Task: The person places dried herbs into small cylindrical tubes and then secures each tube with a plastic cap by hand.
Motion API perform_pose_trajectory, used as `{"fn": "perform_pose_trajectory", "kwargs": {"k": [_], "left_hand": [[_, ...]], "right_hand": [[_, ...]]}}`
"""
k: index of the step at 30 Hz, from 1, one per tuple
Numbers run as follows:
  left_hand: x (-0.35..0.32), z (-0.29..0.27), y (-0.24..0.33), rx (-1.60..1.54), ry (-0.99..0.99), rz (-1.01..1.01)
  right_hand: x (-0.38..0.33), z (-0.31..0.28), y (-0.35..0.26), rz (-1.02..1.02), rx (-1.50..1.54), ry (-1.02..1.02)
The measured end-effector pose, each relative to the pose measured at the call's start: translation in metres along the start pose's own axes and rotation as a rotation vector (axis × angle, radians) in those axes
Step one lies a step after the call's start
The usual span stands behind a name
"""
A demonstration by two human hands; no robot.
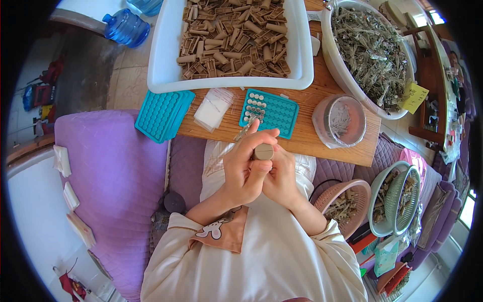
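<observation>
Here, a short tan cylinder [263, 151] with a slot across its flat end sits upright between both hands, held over the person's lap just near of the wooden bench [322, 136]. The left hand [245, 166] wraps it from the left: its fingers [261, 135] are curled narrowly round the piece, the thumb pressed up against its near side and the index finger raised above it. The right hand [282, 176] lies behind and to the right, its fingers folded close against the cylinder; how tightly they grip cannot be told, since the left hand covers most of them.

Just far of the hands, on the bench, lies a teal pocketed tray [276, 113] with a few round pieces filling its far-left pockets. Left of it rests a small stack of clear plastic bags [214, 108], and further left a stack of the same teal trays [163, 115] hangs over the bench edge. To the right stands a round container wrapped in clear film [342, 122]. At the far side, a white rectangular tub [166, 55] holds many tan cylinders, and a white basin [334, 60] to its right holds dried herb pieces.
</observation>
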State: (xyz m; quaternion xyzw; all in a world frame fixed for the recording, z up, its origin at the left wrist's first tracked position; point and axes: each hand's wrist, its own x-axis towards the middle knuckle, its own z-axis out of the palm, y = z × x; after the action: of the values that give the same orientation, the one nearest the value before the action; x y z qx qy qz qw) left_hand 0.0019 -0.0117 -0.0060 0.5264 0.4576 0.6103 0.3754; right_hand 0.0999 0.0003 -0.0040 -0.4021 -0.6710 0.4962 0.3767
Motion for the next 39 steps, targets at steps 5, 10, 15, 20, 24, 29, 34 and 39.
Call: {"fn": "perform_pose_trajectory", "kwargs": {"k": [5, 10, 15, 20, 24, 29, 34, 39], "left_hand": [[-0.005, 0.0, -0.008, -0.217, 0.047, -0.161], [0.008, -0.026, -0.03, -0.528, 0.309, -0.273], [0.003, -0.067, -0.04, -0.633, 0.277, -0.414], [0.004, -0.056, -0.038, -0.817, 0.221, -0.596], [0.008, -0.047, -0.035, -0.89, 0.24, -0.683], [0.009, -0.042, -0.035, -1.019, 0.122, -0.693], [0.004, -0.041, -0.04, -1.062, 0.071, -0.707], [0.004, -0.038, -0.04, -1.061, 0.055, -0.734]], "right_hand": [[0.008, -0.012, 0.004, 0.031, 0.01, -0.049], [0.01, -0.077, 0.022, 0.275, 0.094, -0.113], [0.024, -0.142, 0.055, 0.403, -0.326, 0.25], [0.033, -0.159, 0.1, 0.189, -0.829, 0.17], [0.039, -0.158, 0.115, 0.287, -0.859, 0.073], [0.039, -0.161, 0.111, 0.348, -0.752, 0.04], [0.039, -0.161, 0.106, 0.311, -0.782, 0.036], [0.04, -0.16, 0.109, 0.37, -0.833, -0.021]]}}
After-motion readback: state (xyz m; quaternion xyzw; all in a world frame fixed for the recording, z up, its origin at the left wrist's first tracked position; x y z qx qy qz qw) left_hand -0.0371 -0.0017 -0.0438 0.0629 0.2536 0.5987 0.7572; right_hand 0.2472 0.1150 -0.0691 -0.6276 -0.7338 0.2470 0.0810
